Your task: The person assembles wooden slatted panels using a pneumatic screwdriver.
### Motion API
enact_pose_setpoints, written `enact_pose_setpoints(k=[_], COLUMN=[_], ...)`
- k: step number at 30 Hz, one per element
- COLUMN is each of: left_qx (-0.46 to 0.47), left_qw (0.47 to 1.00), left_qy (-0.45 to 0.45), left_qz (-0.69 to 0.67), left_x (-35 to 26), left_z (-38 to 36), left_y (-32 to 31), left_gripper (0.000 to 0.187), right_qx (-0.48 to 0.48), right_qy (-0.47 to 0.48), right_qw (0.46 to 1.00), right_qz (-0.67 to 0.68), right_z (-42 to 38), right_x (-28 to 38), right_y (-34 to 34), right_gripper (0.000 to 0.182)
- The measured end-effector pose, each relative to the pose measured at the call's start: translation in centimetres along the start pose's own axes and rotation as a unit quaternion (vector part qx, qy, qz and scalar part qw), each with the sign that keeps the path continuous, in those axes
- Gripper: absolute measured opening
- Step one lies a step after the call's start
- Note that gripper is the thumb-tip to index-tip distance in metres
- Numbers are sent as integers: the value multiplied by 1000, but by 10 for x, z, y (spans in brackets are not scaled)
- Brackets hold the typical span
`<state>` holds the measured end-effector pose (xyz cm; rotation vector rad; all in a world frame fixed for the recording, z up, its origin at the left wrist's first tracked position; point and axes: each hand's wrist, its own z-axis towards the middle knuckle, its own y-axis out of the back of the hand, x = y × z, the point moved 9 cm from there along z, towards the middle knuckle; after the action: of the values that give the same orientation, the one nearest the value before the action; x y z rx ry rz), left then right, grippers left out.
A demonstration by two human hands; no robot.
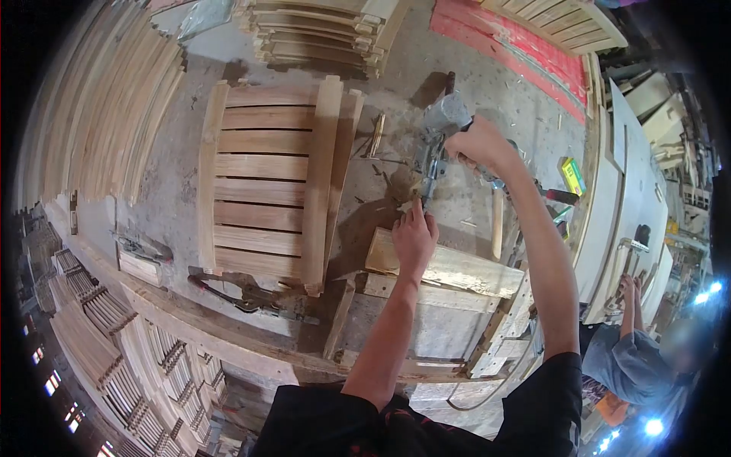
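Observation:
My right hand (478, 146) is closed around the handle of a nail gun (445, 114) with a grey head, held above the workbench. Its long metal magazine (432, 169) points back toward me. At the lower end of that magazine is my left hand (416, 238), fingertips drawn together; what they pinch is too small to make out. Left of the hands lies a slatted wooden panel (263, 179) with a rail along each side. Thin brass-coloured strips (376, 135) lie between the panel and the nail gun.
Stacked wooden slats (99, 99) fill the left side, with another stack (320, 34) at the back. In front stands a wooden block frame (445, 266). A hammer (498, 221), a yellow-green box (572, 176) and a red board (518, 53) lie rightward. Another person (640, 358) works at far right.

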<state>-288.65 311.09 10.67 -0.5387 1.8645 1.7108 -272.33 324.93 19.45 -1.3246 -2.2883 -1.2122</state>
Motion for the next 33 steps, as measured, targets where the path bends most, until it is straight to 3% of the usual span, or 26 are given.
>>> enact_pose_setpoints(k=[9,24,33], left_qx=[35,12,9], left_qw=[999,1000,1000], left_qy=[28,-2,2], left_qz=[0,0,13], left_x=[6,1,0], left_z=[1,1,1], left_y=[-9,-3,0], left_gripper=[35,35,35], right_qx=[-25,20,33], right_qy=[-25,-67,-37], right_qw=[973,968,958], right_qz=[227,243,281], right_z=[-15,-21,-15], right_x=[-48,-66,-75], right_y=[-6,-4,-11], right_gripper=[9,14,15])
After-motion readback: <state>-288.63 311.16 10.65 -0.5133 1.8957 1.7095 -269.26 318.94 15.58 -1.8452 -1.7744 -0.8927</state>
